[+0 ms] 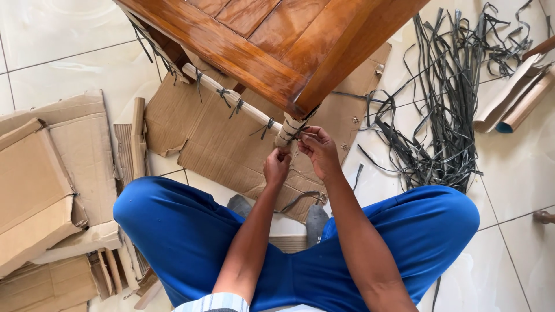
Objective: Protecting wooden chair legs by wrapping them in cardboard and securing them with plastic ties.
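Head view: left hand (277, 167) grip pinched on paper-wrapped table leg (287, 132), just below wooden table (272, 40) corner. Right hand (319, 151) grip clenched on dark strap (302, 134) wound around leg, between both hands.

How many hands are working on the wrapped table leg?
2: the left hand pinches the wrapped table leg from below, and the right hand holds a dark strap beside it.
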